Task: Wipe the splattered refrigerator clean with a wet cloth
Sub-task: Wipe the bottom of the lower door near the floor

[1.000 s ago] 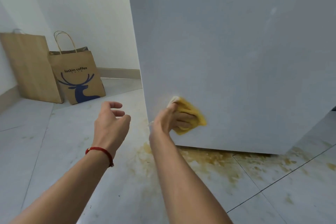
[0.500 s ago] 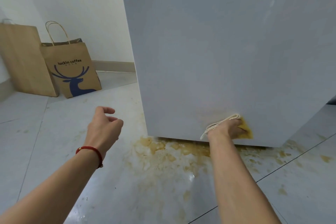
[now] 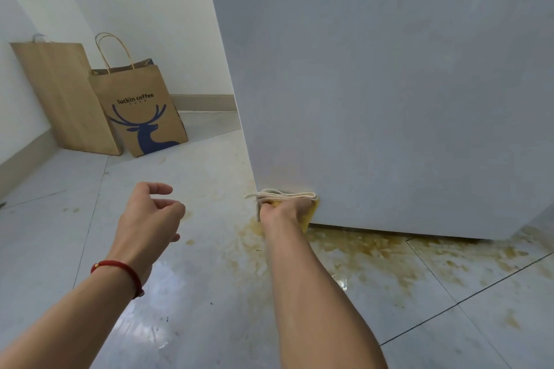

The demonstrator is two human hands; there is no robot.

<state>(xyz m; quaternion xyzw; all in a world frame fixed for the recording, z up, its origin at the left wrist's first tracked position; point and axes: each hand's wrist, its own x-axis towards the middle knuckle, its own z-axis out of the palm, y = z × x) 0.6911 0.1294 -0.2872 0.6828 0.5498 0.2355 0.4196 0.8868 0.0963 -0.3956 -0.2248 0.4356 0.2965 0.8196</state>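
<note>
Right hand is pressing the cloth flat vs the fridge, right at the fridge's bottom left corner, just above the floor. Cloth is bunched under the palm w/ a pale folded edge sticking out on top and a yellow-stained bit peeking past the hand. Can't really see the fingers themselves from here, they're behind the back of the hand, but they look wrapped onto the cloth.

Left hand hangs in the air, well left of the fridge, fingers loosely curled, holding nothing.

Handling-wise, imo: cloth is soft, floppy and wet, so it'll slide and fold over itself unless you keep a broad palm on it. Grab the thick folded part, not a loose corner. Already loaded w/ gunk, so prob needs a flip or rinse soon.

Brown-yellow splatter is pooled on the floor tiles below the fridge's bottom edge. Two paper bags stand left of the fridge, by the wall.
</note>
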